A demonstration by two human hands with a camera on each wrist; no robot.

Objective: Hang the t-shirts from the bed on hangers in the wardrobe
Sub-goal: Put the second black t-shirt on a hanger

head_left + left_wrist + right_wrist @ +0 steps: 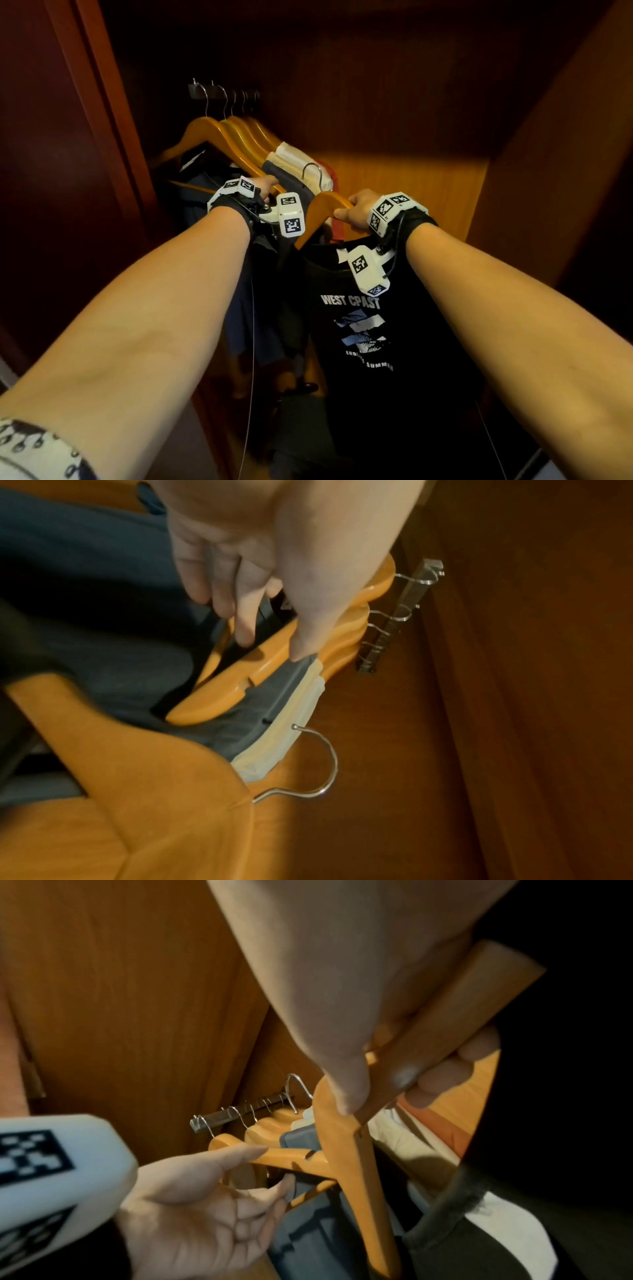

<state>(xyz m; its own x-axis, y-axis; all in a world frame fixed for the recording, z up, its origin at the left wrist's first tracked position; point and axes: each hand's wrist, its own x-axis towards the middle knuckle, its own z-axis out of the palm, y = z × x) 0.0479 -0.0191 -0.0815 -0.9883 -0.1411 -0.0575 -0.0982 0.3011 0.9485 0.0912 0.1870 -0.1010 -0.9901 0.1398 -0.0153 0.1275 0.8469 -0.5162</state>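
Note:
My right hand (346,210) grips the right shoulder of a wooden hanger (318,212) that carries a black printed t-shirt (370,325). Its steel hook (313,171) points up and is free of the rail. In the right wrist view the thumb and fingers (441,1069) wrap round the hanger's arm (363,1164). My left hand (269,183) reaches to the hung wooden hangers (233,137). Its straight fingers (245,626) and thumb touch the nearest hung hanger (240,680), which holds grey clothing (274,696). The held hanger (137,777) fills the lower left of the left wrist view.
A short metal rail (205,92) juts from the wardrobe's back wall and bears several hanger hooks packed close. Dark garments (253,308) hang below them. Wooden wardrobe walls (548,171) close in on both sides. Pale and red clothing (308,168) hangs behind the held hanger.

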